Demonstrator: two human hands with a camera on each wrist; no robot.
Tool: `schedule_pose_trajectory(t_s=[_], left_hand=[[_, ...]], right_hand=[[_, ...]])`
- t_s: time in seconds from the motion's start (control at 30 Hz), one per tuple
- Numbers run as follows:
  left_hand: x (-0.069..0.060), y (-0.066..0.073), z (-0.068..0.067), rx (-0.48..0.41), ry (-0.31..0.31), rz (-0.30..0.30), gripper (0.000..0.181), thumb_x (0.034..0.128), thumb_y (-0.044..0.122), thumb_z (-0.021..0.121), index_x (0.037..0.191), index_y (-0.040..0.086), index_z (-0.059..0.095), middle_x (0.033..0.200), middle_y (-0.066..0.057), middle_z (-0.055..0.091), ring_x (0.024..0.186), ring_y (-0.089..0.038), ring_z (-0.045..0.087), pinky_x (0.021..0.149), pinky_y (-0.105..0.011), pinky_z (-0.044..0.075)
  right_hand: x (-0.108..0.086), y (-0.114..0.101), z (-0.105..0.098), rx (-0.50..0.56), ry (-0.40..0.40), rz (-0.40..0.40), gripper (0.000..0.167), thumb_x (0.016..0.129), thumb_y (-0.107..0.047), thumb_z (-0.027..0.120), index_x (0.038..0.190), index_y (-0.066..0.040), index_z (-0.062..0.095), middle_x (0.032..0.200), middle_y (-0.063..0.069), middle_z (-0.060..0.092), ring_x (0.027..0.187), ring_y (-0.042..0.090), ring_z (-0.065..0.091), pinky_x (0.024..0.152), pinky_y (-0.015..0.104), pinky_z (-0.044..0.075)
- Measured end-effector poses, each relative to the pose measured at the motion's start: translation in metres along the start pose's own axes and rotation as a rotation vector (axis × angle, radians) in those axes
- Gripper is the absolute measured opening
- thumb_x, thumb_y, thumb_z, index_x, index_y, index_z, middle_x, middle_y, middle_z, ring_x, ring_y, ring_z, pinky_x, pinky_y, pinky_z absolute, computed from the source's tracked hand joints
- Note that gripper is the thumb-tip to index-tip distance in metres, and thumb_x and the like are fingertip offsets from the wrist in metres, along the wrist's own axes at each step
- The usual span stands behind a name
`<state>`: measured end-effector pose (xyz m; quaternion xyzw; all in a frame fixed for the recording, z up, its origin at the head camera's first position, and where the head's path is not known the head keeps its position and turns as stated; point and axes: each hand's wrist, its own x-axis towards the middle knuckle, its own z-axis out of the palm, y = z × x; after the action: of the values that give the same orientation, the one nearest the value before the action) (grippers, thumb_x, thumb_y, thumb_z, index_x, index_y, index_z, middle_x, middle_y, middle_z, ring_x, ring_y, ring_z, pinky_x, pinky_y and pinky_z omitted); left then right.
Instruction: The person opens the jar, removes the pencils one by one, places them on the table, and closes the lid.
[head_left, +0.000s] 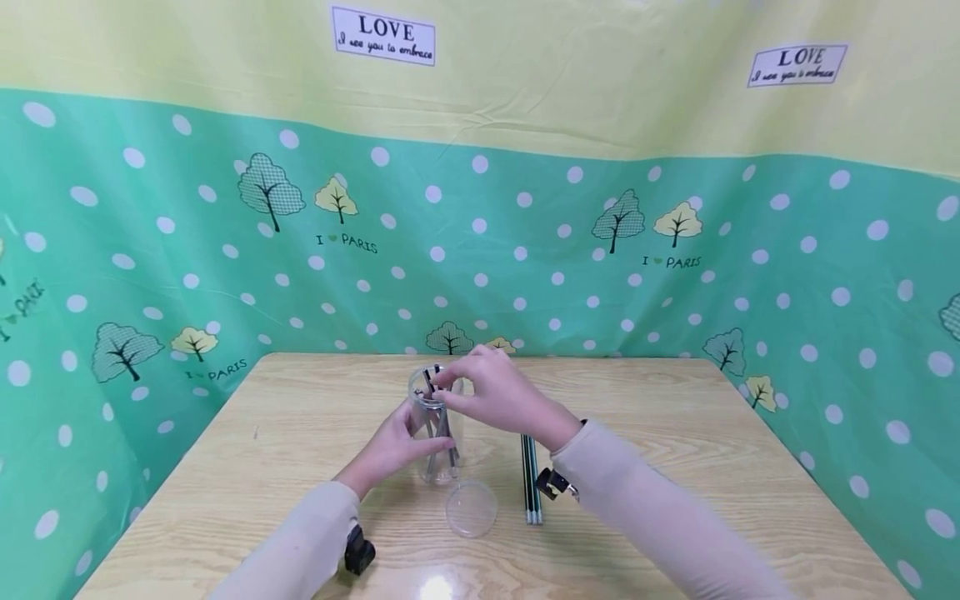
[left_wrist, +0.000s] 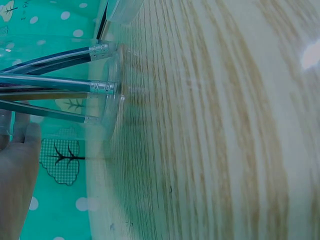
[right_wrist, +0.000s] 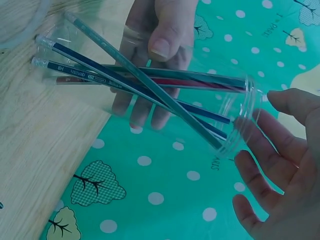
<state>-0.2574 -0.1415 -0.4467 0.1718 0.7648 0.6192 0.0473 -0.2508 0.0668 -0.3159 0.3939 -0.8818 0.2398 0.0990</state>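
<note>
1. Plainly, the left hand [head_left: 397,439] gripped the clear jar [head_left: 438,425] from nine o'clock, thumb across the near side, fingers curled behind.
2. The right hand [head_left: 491,387] reached over the jar's mouth from about two o'clock; its fingers were spread around the rim, and I saw no pencil pinched between them.
3. The jar stood roughly upright near the middle of the table [head_left: 300,425]; whether its base touched the wood I couldn't tell.
4. Inside, about five pencils [right_wrist: 150,90] leaned crosswise, eraser ends down.
5. At five o'clock from the jar lay a round clear lid [head_left: 472,508], off and flat.
6. At four o'clock, two or three loose pencils [head_left: 531,483] lay side by side.
7. I judged the work partway: some pencils in, those few outside, the jar uncovered.
</note>
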Motion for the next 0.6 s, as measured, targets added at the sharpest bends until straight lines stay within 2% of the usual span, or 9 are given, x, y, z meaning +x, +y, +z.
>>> schedule_pose_trajectory(t_s=[0.13, 0.27, 0.47, 0.6], left_hand=[[0.0, -0.001, 0.0, 0.01, -0.007, 0.011, 0.082, 0.0808, 0.025, 0.086, 0.15, 0.025, 0.042, 0.142, -0.002, 0.057, 0.142, -0.028, 0.038, 0.117, -0.056, 0.026], [0.001, -0.002, -0.001, 0.022, -0.017, 0.021, 0.085, 0.0811, 0.027, 0.086, 0.152, 0.029, 0.039, 0.148, 0.001, 0.051, 0.144, -0.028, 0.034, 0.118, -0.056, 0.024], [0.0, 0.0, 0.0, 0.031, -0.016, 0.003, 0.086, 0.0802, 0.03, 0.087, 0.151, 0.035, 0.038, 0.146, 0.006, 0.052, 0.145, -0.027, 0.033, 0.118, -0.055, 0.025], [0.0, 0.0, 0.0, 0.026, -0.019, 0.006, 0.085, 0.0807, 0.03, 0.086, 0.151, 0.036, 0.038, 0.146, 0.008, 0.053, 0.144, -0.026, 0.034, 0.118, -0.054, 0.025]], right_hand=[[0.002, -0.002, 0.006, -0.057, -0.001, -0.028, 0.025, 0.095, -0.035, 0.07, 0.112, -0.019, 0.077, 0.105, -0.012, 0.074, 0.092, 0.014, 0.051, 0.086, 0.036, 0.038], [0.001, -0.006, 0.011, -0.11, 0.0, -0.056, 0.026, 0.096, -0.037, 0.069, 0.115, -0.021, 0.077, 0.105, -0.013, 0.074, 0.09, 0.01, 0.05, 0.092, 0.037, 0.037], [0.001, -0.008, 0.018, -0.115, 0.026, -0.054, 0.025, 0.096, -0.034, 0.07, 0.117, -0.022, 0.076, 0.101, -0.013, 0.074, 0.086, 0.009, 0.05, 0.094, 0.037, 0.037], [0.0, -0.009, 0.02, -0.118, 0.054, -0.057, 0.023, 0.095, -0.031, 0.071, 0.115, -0.021, 0.077, 0.097, -0.011, 0.075, 0.092, 0.01, 0.056, 0.1, 0.041, 0.037]])
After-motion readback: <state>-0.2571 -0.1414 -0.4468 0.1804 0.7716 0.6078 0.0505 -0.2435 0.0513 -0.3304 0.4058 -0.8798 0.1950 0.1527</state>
